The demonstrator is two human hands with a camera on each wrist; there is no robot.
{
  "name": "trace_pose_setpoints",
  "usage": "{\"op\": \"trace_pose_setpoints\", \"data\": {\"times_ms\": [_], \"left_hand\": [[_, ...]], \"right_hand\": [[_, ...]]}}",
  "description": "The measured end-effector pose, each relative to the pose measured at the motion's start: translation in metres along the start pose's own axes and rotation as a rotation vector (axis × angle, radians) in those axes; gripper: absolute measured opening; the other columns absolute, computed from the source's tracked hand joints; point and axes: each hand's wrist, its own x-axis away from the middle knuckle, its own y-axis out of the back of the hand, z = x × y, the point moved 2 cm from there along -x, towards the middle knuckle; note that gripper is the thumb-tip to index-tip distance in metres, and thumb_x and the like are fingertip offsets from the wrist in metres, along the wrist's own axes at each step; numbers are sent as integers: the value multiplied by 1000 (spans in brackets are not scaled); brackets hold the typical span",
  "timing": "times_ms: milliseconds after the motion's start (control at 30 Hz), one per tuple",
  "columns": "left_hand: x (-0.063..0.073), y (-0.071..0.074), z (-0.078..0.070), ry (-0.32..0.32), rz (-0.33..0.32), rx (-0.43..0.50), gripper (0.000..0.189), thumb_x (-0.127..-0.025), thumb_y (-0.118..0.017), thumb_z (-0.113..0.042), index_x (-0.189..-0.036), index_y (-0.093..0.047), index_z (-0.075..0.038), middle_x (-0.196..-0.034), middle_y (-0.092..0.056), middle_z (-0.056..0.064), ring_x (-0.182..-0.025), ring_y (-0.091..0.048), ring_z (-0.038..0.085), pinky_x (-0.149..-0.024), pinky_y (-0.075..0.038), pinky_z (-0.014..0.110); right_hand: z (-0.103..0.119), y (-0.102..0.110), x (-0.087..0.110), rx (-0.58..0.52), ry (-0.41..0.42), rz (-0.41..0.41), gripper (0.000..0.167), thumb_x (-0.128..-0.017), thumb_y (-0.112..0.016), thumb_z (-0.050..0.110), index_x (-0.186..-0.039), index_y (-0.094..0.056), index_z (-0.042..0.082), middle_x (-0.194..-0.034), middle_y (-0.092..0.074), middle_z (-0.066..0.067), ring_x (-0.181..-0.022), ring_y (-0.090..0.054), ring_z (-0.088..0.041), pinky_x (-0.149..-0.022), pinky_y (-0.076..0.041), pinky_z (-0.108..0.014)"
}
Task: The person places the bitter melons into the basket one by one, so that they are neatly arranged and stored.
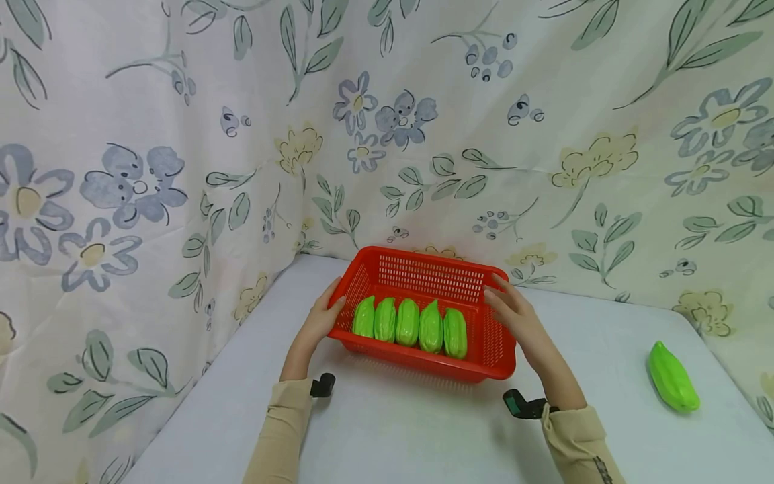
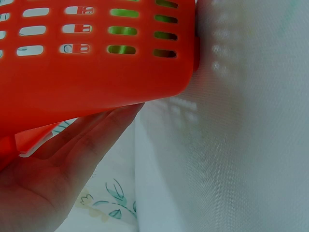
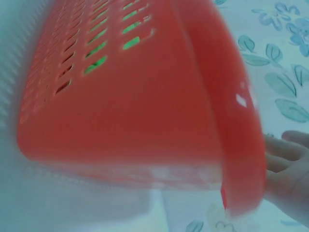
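A red plastic basket [image 1: 417, 361] with slotted walls sits on the white table. Inside it, several glossy green ridged fruits, which look like star fruits [image 1: 408, 323], stand side by side along the front. My left hand [image 1: 318, 319] holds the basket's left end, thumb at the rim; the left wrist view shows its fingers [image 2: 104, 130] along the outer wall. At the right end my right hand [image 1: 520, 319] has its fingers spread by the rim. In the blurred right wrist view that hand [image 3: 289, 169] appears beyond the rim, and any contact is unclear.
Another green star fruit [image 1: 672, 378] lies alone on the white table [image 1: 399, 430], right of the basket. A floral curtain [image 1: 423, 134] hangs behind the table and down its left side. Small black devices [image 1: 525, 405] are strapped at both wrists.
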Motion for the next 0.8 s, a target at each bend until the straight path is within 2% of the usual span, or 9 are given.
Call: {"op": "trace_pose_setpoints", "data": {"times_ms": [200, 433, 567, 800], "left_hand": [[0, 0, 0, 0, 1, 6, 57, -104, -42, -29, -157, -20, -27, -155, -36, 16, -118, -50, 31, -97, -47, 48], [-1, 0, 2, 4, 1, -1, 57, -104, -42, -28, -157, -21, -26, -155, -36, 16, -117, -51, 31, -96, -48, 46], [0, -1, 2, 4, 2, 4, 56, -104, -42, -29, -156, -21, -27, -155, -36, 16, -119, -50, 31, -97, -47, 47], [3, 0, -2, -40, -12, -11, 57, -103, -42, -30, -156, -23, -25, -151, -40, 21, -108, -54, 29, -83, -51, 36]], "right_hand": [[-3, 9, 8, -45, 21, -23, 71, -101, -42, 49, -158, -13, 17, -157, -32, -21, -141, -38, -40, -107, -37, -50], [-9, 20, 13, -15, 49, -44, 70, -102, -39, 50, -158, -11, 18, -158, -32, -16, -141, -38, -36, -104, -39, -39], [-14, 28, 17, 13, 56, -64, 70, -102, -38, 48, -158, -11, 15, -158, -32, -17, -141, -38, -37, -104, -39, -41], [-23, 47, 25, 62, 25, -99, 70, -102, -38, 49, -158, -9, 19, -158, -32, -17, -141, -38, -35, -105, -38, -42]]}}
